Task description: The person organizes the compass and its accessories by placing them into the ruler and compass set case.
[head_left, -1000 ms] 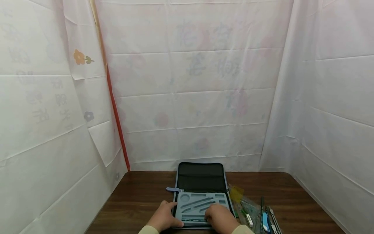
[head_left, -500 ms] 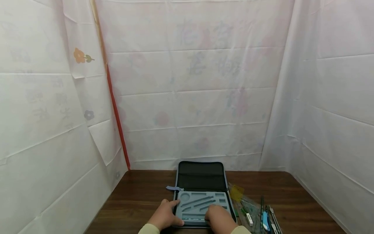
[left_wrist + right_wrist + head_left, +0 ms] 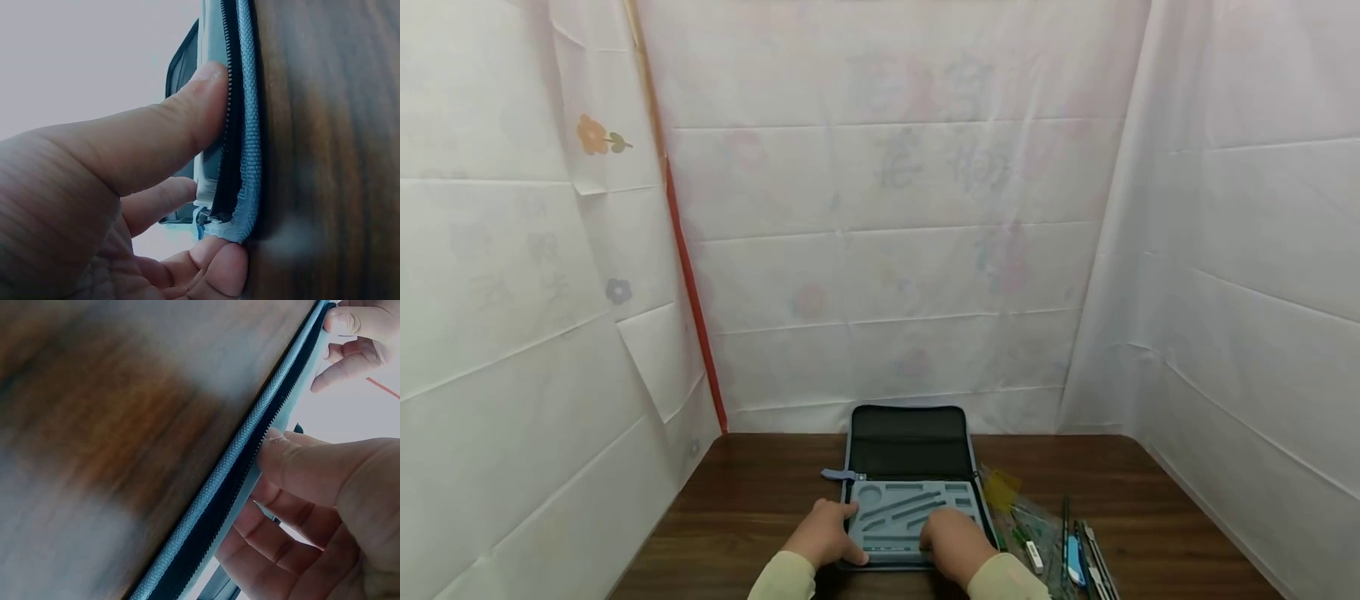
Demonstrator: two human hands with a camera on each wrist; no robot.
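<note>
Head view has your unfolded zip case (image 3: pixel 910 467) near the front edge of the wood-grained table (image 3: pixel 1165 517), its black-lined lid (image 3: pixel 910 429) tilted up at the back and a blue-grey foam tray (image 3: pixel 891 497) filling the base, with a round recess at its far left corner and several long slots. Your left hand (image 3: pixel 826 533) grips the case at its near left corner: the left wrist view puts your thumb on the front side by the black zip (image 3: pixel 234 81), above the woven blue edging (image 3: pixel 249 100), while your other fingers bend around the corner. Your right hand (image 3: pixel 958 546) is at the near edge of the tray, right of centre; in the right wrist view its thumb touches the tray's front side and its fingers curl over the top, but I cannot tell whether they pinch anything, since their tips are hidden. A lavender tab (image 3: pixel 835 475) sticks out at the left of the case. Just right of the case you have clear plastic packaging (image 3: pixel 1041 525), a yellow piece (image 3: pixel 1001 489) at its far end, a small white block (image 3: pixel 1034 557), and, beside them, a blue-handled tool (image 3: pixel 1074 560) among slim dark and silvery tools
</note>
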